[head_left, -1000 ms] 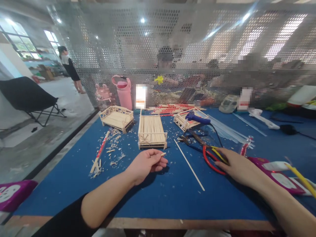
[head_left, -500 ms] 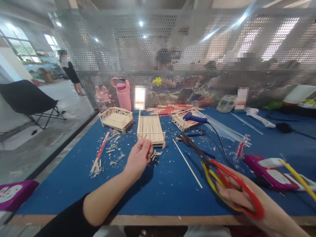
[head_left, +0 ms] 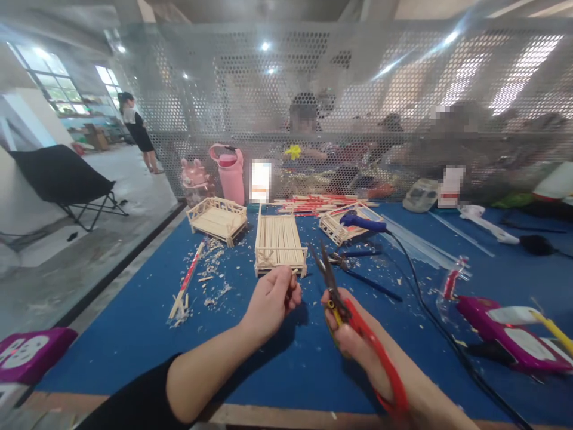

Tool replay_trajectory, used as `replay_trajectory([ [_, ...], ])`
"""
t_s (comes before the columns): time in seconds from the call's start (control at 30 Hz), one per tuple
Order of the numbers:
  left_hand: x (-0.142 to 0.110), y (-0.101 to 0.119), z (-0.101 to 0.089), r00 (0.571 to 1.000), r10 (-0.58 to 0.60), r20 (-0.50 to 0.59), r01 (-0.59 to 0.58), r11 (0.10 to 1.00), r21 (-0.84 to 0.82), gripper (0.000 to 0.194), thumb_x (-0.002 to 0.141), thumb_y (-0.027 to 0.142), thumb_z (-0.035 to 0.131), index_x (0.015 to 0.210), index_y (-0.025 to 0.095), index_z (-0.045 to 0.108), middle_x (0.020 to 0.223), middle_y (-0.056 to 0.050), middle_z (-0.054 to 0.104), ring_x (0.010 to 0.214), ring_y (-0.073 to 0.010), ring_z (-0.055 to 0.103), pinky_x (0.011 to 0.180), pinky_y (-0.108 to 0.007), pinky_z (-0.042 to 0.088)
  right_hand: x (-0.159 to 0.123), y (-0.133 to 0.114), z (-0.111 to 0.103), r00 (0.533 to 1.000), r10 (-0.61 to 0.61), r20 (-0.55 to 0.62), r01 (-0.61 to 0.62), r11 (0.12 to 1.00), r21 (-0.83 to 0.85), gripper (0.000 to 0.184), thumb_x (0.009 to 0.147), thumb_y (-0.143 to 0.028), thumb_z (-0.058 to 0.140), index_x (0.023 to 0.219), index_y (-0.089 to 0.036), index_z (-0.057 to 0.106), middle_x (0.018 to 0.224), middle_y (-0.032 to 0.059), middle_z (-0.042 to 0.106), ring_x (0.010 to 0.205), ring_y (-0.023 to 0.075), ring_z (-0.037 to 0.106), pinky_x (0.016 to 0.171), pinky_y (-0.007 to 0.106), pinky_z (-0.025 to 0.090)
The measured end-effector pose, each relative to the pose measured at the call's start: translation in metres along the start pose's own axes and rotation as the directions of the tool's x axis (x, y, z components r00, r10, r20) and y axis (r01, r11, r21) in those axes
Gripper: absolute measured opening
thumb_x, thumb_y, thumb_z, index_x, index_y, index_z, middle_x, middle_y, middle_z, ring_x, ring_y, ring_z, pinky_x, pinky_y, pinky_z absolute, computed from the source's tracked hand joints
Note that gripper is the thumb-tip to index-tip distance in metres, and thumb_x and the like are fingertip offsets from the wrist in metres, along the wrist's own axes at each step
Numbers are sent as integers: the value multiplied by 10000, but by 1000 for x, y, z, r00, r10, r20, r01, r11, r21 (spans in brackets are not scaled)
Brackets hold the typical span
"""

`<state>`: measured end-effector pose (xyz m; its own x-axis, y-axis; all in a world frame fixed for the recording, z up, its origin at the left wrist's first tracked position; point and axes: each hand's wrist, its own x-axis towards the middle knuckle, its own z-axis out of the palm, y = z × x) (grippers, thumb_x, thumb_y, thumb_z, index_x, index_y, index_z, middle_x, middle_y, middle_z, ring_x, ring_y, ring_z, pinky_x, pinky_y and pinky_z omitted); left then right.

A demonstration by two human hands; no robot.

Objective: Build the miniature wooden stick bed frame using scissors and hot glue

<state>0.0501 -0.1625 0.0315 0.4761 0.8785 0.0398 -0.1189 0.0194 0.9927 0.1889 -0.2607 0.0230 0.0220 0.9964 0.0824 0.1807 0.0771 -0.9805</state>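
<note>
My left hand point(head_left: 273, 301) is closed in a pinch just in front of a small bed-shaped frame of wooden sticks point(head_left: 280, 236). What its fingertips hold is too small and hidden to make out. My right hand point(head_left: 353, 328) is wrapped round the handles of red-and-yellow-handled scissors point(head_left: 333, 286). The blades point forward and stand slightly apart, right of my left hand. A second stick frame point(head_left: 217, 220) sits to the left, a third point(head_left: 342, 224) to the right. Pliers with dark blue handles point(head_left: 369, 280) lie beyond the scissors.
A blue glue gun point(head_left: 364, 222) rests on the right frame, its cable running toward me. Red and plain sticks point(head_left: 313, 205) lie along the back, clear glue sticks point(head_left: 416, 245) to the right. Purple power strips point(head_left: 514, 328) and scraps point(head_left: 215, 269) are about. A mesh panel point(head_left: 250, 89) stands behind.
My right hand has brought the scissors left and upright, away from the pliers. My left hand has shifted right and slightly nearer me, off the middle frame's front rail. The view has turned slightly left.
</note>
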Motion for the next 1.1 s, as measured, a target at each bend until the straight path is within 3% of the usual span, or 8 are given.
replay_trajectory([
  [0.13,-4,1,1,997,38,-73,-34,998,55,532,737,685,464,574,180,432,449,34,480,392,-71,386,401,-198,291,0,-13,7,995,-39,87,47,994,-100,603,695,-656,557,1095,-211,485,737,4,490,619,137,420,561,251,388],
  [0.4,-10,4,0,987,145,-67,-125,962,243,524,839,579,407,549,166,548,499,-9,567,442,-96,474,449,-214,360,2,-13,12,985,-65,161,86,988,-128,597,735,-664,500,1110,-203,431,743,-23,418,594,108,317,537,231,322],
  [0.63,-14,8,4,989,145,0,-141,964,226,494,838,565,403,554,177,515,483,9,527,442,-98,482,460,-209,388,-1,-11,17,990,-109,84,123,974,-190,577,743,-674,473,1063,-196,439,692,-35,400,562,105,311,511,231,312],
  [0.83,-16,10,3,981,183,59,-192,927,324,490,883,473,356,505,184,473,436,23,472,400,-80,428,447,-201,357,-6,-9,24,988,74,-132,-99,977,-188,480,744,-648,469,916,-206,402,641,-37,414,525,109,362,456,222,321],
  [0.93,-19,12,3,967,234,99,-254,894,370,465,896,417,345,513,185,473,450,21,482,414,-80,440,457,-196,356,-9,-14,21,988,142,-62,-154,942,-297,460,760,-656,412,790,-199,449,613,-13,450,537,121,392,479,239,341],
  [1.1,-21,16,4,936,316,157,-352,817,456,431,900,338,345,511,189,455,449,23,480,419,-81,442,474,-199,351,-12,-13,22,997,66,-26,-71,954,-290,356,817,-548,381,808,-202,463,668,3,485,588,136,422,519,249,372],
])
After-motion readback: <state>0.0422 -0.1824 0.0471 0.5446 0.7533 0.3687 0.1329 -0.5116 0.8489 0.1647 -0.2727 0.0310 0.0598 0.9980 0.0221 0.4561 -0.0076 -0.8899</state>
